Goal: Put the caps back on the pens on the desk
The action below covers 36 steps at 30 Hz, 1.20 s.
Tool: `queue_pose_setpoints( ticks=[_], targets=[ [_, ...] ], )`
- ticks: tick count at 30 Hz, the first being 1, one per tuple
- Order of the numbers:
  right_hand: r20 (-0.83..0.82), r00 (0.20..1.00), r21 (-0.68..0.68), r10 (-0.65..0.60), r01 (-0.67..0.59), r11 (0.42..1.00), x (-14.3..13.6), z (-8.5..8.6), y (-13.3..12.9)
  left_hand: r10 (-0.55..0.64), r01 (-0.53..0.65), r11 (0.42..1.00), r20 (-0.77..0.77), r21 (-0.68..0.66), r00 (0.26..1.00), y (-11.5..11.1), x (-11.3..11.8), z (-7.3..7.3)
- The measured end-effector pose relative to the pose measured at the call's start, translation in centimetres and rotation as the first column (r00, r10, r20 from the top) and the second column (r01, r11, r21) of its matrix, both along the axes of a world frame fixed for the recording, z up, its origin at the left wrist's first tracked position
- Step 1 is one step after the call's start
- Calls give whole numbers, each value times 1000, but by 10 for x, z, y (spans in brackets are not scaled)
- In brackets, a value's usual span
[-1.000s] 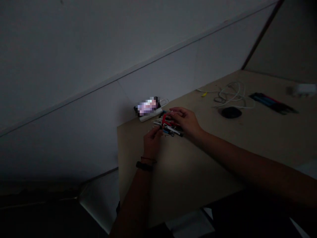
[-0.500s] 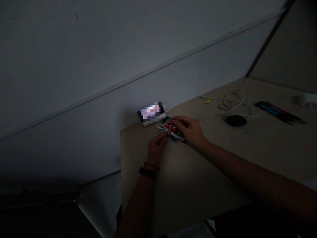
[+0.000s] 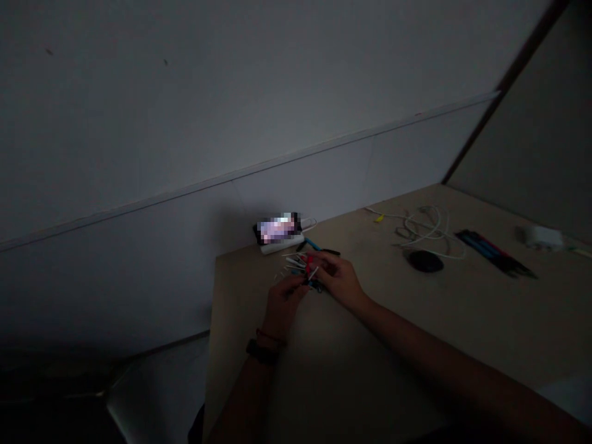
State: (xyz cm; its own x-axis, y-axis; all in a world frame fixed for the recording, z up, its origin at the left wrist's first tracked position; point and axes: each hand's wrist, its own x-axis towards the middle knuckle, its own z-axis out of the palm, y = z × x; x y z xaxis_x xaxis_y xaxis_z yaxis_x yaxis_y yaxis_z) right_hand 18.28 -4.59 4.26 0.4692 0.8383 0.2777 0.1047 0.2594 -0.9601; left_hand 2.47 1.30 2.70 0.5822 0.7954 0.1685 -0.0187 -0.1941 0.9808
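Observation:
My left hand (image 3: 283, 302), with a dark band and a red cord at its wrist, is closed in a pinch at the near side of a small pile of pen parts (image 3: 292, 264). A short white pen piece (image 3: 314, 272) sticks up from its fingertips. Close against it, my right hand (image 3: 342, 282) pinches a red pen part (image 3: 309, 265). Whether the two pieces are joined is too dark to tell. Thin white sticks and dark and blue pieces lie around the fingertips, partly hidden. Behind my right hand rests a blue pen (image 3: 313, 244).
A lit phone (image 3: 279, 229) leans near the wall on a white block (image 3: 282, 245). To the right lie a white cable (image 3: 432, 231), a black mouse (image 3: 426, 261), dark pen-like sticks (image 3: 494, 251) and a white adapter (image 3: 544, 237). The table's left edge (image 3: 211, 320) is close to my left arm.
The view has shifted, so the wall fills more of it and the table sits lower. My hands stay together at the pile; the white piece between them has changed its tilt.

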Motion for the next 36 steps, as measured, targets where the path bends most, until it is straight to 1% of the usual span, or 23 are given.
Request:
queue_pose_setpoints(
  ticks=[4,7,9,11,13,15,18,19,23,26,30,36],
  targets=[
    [3,1000,5,19,-19,1000,-7,-8,-1,-13,13,999,1,51,1000,-1,0,0],
    [20,999,1,-24,24,1000,-12,-10,-3,-21,21,996,-7,84,1000,-1,-1,1],
    [30,997,2,-76,76,997,-13,-10,-5,3,-4,996,1,85,1000,-1,-2,1],
    [39,992,8,-117,117,993,-13,-8,-7,54,-55,996,14,77,998,-1,-2,1],
    [34,991,-1,-130,130,992,-13,-6,-8,98,-98,993,5,65,995,-2,-2,2],
    [-2,994,-27,-110,110,994,-14,-3,-10,137,-137,989,0,51,991,-2,-2,4],
    [-73,995,-63,-69,64,996,-17,0,-11,141,-141,990,0,17,990,-4,-2,9],
    [-85,994,-71,-66,60,996,-18,1,-12,128,-128,992,-14,6,992,-5,-2,11],
    [-101,994,-96,-44,35,995,-19,2,-13,137,-136,991,-45,14,990,-7,-2,15],
    [-90,996,-112,-18,8,994,-19,0,-14,153,-153,988,-44,-5,987,-8,-1,13],
    [-81,997,-119,-12,2,993,-18,-1,-14,162,-163,986,-31,-22,986,-8,1,7],
    [-71,997,-109,2,-9,994,-18,-1,-12,163,-163,986,-17,26,986,-8,0,5]
  ],
)
